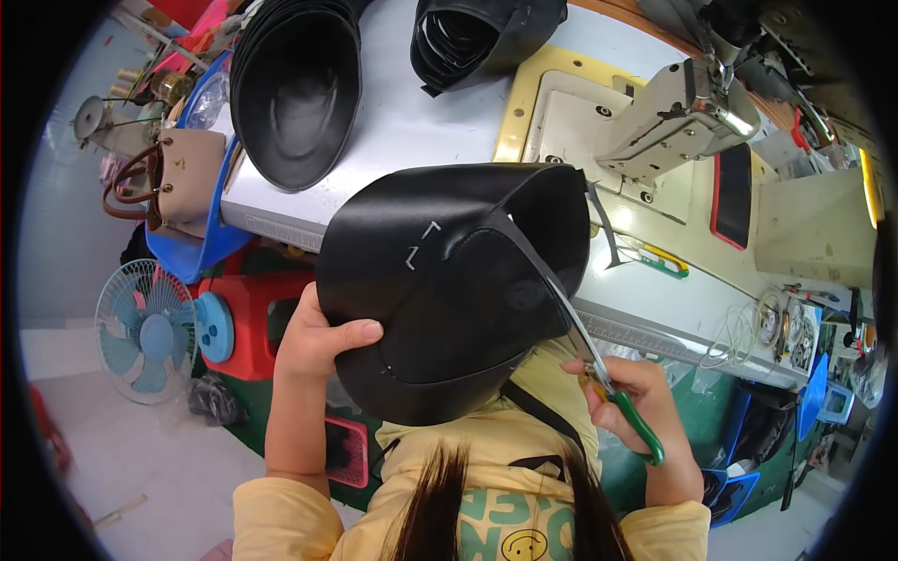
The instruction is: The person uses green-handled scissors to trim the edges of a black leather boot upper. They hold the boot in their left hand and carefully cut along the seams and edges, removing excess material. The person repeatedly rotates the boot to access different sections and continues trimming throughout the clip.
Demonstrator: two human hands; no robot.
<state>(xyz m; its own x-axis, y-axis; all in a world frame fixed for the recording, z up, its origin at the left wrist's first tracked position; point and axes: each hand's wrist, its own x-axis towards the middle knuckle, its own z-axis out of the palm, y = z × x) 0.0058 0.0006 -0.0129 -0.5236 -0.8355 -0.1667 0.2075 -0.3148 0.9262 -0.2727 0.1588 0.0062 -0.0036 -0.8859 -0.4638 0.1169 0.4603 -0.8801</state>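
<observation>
A black, stitched leather piece point(412, 280), curved like a shell with an opening at its upper right, is held up in front of my body. Two pale marks show on its surface. My left hand point(318, 341) grips its left edge, thumb on the near face and fingers hidden behind. In my right hand point(636, 397) are scissors with a green handle point(641, 430). Their long blades point up and left, lying over the right side of the leather. Whether the blade tips touch the leather, I cannot tell.
A stack of similar black pieces point(295, 112) stands at the back left, with more black leather point(486, 47) beside it. On the right is a sewing machine point(664, 122), with a utility knife point(662, 260) near it. A handbag point(187, 173) and a fan point(150, 327) are at left.
</observation>
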